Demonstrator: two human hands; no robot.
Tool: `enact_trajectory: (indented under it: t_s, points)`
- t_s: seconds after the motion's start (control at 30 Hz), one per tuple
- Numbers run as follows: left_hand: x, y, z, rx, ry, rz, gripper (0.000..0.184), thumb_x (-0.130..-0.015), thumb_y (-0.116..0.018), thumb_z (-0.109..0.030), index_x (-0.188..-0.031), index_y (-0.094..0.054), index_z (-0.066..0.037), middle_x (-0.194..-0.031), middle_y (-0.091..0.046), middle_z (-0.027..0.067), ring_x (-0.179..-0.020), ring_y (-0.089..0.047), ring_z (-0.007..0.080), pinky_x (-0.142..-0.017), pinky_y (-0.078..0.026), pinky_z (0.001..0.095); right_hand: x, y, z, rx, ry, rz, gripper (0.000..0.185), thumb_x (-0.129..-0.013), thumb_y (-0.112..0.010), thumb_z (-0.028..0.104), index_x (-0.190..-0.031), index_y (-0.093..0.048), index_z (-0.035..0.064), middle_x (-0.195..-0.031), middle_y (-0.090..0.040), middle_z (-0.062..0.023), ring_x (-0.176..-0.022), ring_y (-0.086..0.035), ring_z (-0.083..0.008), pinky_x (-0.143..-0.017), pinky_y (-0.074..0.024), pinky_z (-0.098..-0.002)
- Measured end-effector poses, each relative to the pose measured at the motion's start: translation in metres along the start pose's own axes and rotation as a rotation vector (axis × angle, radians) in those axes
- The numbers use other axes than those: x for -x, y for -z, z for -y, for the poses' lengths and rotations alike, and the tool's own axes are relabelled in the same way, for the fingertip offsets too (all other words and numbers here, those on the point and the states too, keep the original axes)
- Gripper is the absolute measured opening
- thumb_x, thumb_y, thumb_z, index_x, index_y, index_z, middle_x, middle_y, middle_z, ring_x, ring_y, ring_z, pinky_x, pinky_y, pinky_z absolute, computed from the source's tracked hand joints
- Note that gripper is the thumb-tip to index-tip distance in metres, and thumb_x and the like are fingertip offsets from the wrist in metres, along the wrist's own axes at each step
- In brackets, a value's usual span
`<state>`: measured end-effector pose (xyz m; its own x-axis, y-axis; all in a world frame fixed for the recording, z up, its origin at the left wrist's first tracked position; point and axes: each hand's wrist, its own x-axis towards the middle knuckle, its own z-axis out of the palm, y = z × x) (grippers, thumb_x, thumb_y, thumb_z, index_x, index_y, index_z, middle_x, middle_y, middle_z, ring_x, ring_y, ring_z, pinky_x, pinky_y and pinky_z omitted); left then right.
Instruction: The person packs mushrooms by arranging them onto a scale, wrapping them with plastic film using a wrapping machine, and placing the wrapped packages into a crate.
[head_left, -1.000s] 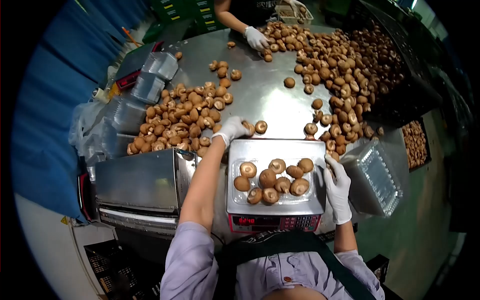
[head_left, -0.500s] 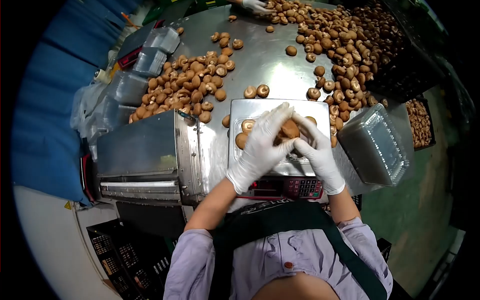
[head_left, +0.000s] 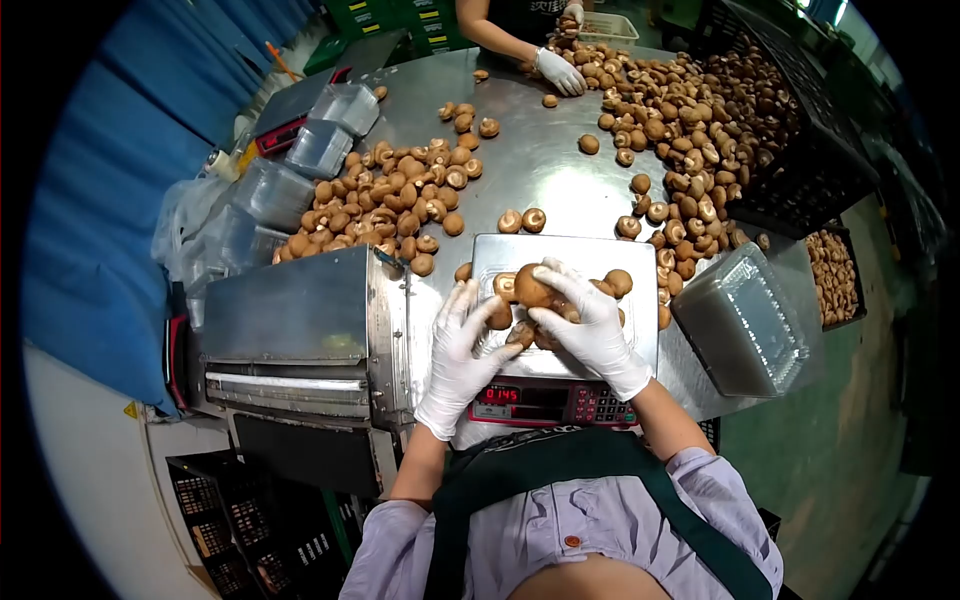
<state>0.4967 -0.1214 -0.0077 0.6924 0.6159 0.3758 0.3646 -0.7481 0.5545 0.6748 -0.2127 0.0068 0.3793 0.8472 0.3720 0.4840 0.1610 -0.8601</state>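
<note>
Mushrooms (head_left: pixel 619 283): a small group sits in a clear tray (head_left: pixel 488 272) on the scale (head_left: pixel 640 256), partly hidden by two gloved hands.
Right hand (head_left: pixel 592 328): fingers and thumb closed on a brown mushroom (head_left: pixel 533 286) over the tray.
Left hand (head_left: pixel 460 355): fingers and thumb apart, at the mushrooms on the tray's left; whether it grips one, I cannot tell.
Display (head_left: pixel 500 395): red digits, 0145.
Left heap (head_left: pixel 390 195): loose mushrooms on the metal table (head_left: pixel 525 125), beyond a metal machine (head_left: pixel 290 310).
Right heap (head_left: pixel 690 140): larger, reaching into a tilted black crate (head_left: pixel 830 160).
Stacked trays (head_left: pixel 745 325): just right of the scale.
Far side: a co-worker's gloved hand (head_left: pixel 560 72) beside mushrooms.
</note>
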Motion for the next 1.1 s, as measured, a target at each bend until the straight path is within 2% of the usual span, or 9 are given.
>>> enact_trajectory:
  t_s: [0.1,0.17,0.43,0.57,0.67,0.8,0.9,1.03,1.1]
  points:
    - [0.010,-0.011,-0.002,-0.018,-0.103,-0.005,0.061,-0.061,-0.083,-0.020,-0.116,-0.060,-0.010,-0.119,-0.054,0.0102,-0.112,-0.049,0.0301,-0.098,-0.039,0.0382,0.001,-0.008,-0.017,0.188,0.115,-0.018,0.045,-0.078,-0.070,0.012,-0.120,-0.057,0.0066,-0.125,-0.054,-0.0206,-0.111,-0.056,-0.0332,-0.092,-0.0468,-0.0385]
    - [0.022,-0.032,0.002,-0.089,-0.123,-0.062,0.055,-0.063,-0.082,-0.018,-0.113,-0.062,-0.011,-0.101,-0.058,0.0067,-0.096,-0.052,0.0254,-0.089,-0.041,0.0387,0.003,-0.010,-0.026,0.560,0.226,0.290,0.039,-0.083,-0.064,0.018,-0.120,-0.057,0.0080,-0.125,-0.054,-0.0179,-0.114,-0.053,-0.0328,-0.096,-0.0421,-0.0424]
    - [0.034,-0.027,0.019,0.038,0.100,-0.068,0.046,-0.074,-0.073,-0.017,-0.118,-0.062,-0.015,-0.090,-0.058,0.0054,-0.093,-0.050,0.0236,-0.085,-0.040,0.0353,0.001,-0.009,-0.032,0.491,0.272,0.294,0.041,-0.084,-0.061,0.017,-0.124,-0.056,0.0120,-0.123,-0.056,-0.0130,-0.114,-0.051,-0.0336,-0.095,-0.0422,-0.0435]
    - [0.027,-0.015,0.023,0.033,-0.007,0.071,0.041,-0.074,-0.071,-0.007,-0.114,-0.064,-0.008,-0.112,-0.055,0.0145,-0.103,-0.052,0.0272,-0.088,-0.045,0.0358,0.004,-0.016,-0.028,0.596,0.281,0.258,0.037,-0.080,-0.062,0.012,-0.117,-0.060,0.0099,-0.121,-0.057,-0.0117,-0.112,-0.053,-0.0313,-0.093,-0.0439,-0.0421]
    - [0.027,-0.018,0.029,0.203,0.148,0.033,0.038,-0.074,-0.072,-0.012,-0.112,-0.067,-0.014,-0.106,-0.062,0.0089,-0.110,-0.050,0.0262,-0.098,-0.037,0.0358,0.002,-0.015,-0.031,0.415,0.371,0.212,0.025,-0.075,-0.065,0.007,-0.100,-0.065,0.0068,-0.114,-0.060,-0.0105,-0.103,-0.057,-0.0300,-0.085,-0.0482,-0.0383]
    - [0.032,-0.030,0.042,0.541,0.369,0.001,0.036,-0.076,-0.069,-0.008,-0.112,-0.067,-0.012,-0.099,-0.066,0.0082,-0.116,-0.048,0.0294,-0.106,-0.033,0.0381,0.002,-0.006,-0.034,0.347,0.335,0.121,0.028,-0.072,-0.069,0.005,-0.099,-0.064,0.0059,-0.107,-0.063,-0.0121,-0.094,-0.060,-0.0299,-0.081,-0.0496,-0.0384]
    - [0.023,-0.023,0.038,0.341,0.112,0.070,0.036,-0.078,-0.067,-0.005,-0.113,-0.067,-0.012,-0.103,-0.066,0.0079,-0.118,-0.048,0.0297,-0.105,-0.034,0.0383,0.002,-0.008,-0.039,0.320,0.318,0.070,0.031,-0.071,-0.070,0.003,-0.101,-0.063,0.0052,-0.103,-0.063,-0.0124,-0.092,-0.060,-0.0295,-0.079,-0.0498,-0.0387]
    - [0.026,-0.025,0.042,0.420,0.201,0.095,0.035,-0.079,-0.064,-0.004,-0.113,-0.066,-0.011,-0.107,-0.065,0.0101,-0.119,-0.048,0.0290,-0.104,-0.035,0.0375,0.001,-0.016,-0.037,0.208,0.419,0.114,0.032,-0.071,-0.069,0.001,-0.102,-0.062,0.0042,-0.096,-0.064,-0.0118,-0.087,-0.061,-0.0302,-0.076,-0.0497,-0.0386]
    - [0.030,-0.030,0.046,0.417,0.209,0.039,0.037,-0.079,-0.064,-0.003,-0.115,-0.065,-0.010,-0.111,-0.063,0.0120,-0.119,-0.049,0.0290,-0.104,-0.036,0.0371,0.004,-0.019,-0.041,0.270,0.287,0.117,0.029,-0.072,-0.069,0.002,-0.100,-0.062,0.0040,-0.094,-0.064,-0.0116,-0.085,-0.061,-0.0299,-0.075,-0.0496,-0.0381]
